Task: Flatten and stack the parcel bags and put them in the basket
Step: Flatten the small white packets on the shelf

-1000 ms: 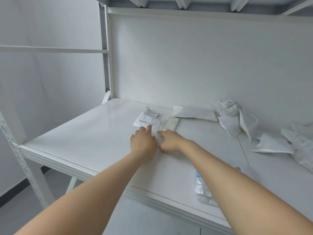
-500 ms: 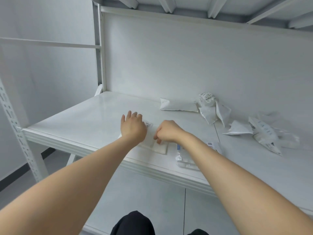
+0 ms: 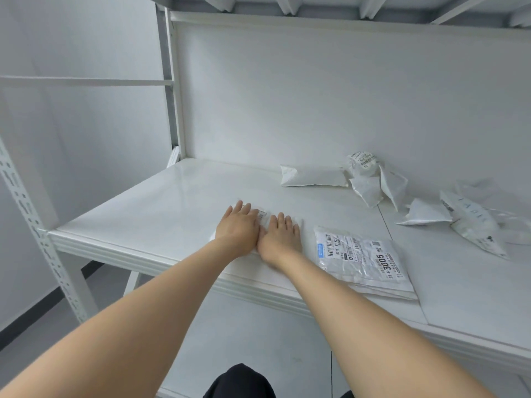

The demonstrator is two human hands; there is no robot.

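While a parcel bag will only stack well once its air and creases are pushed out, both hands lie flat on a small parcel bag point(image 3: 262, 215) near the front edge of the bench point(image 3: 161, 208). The left hand point(image 3: 238, 225) and right hand point(image 3: 280, 235) sit side by side, touching or nearly so. Their fingers point(image 3: 283, 219) are straight and released, gripping nothing, so they press down rather than pinch. Most of the bag is hidden beneath them. Only a strip of printed label shows between the hands, so I cannot tell how flat it lies.

Just beside the right hand lies a flattened pile point(image 3: 362, 259), its top bag label-up and roughly squared to the bench front. I judge this to be the stack in progress, kept close so the pressed bag needs only a short slide onto it.

Further back a puffy bag point(image 3: 313, 176) lies near the rear panel, with crumpled bags point(image 3: 370, 179) next to it. More loose bags point(image 3: 471, 222) lie off to the right, well apart from the hands and apparently yet to be flattened. No basket is in view, so the task looks somewhere short of halfway
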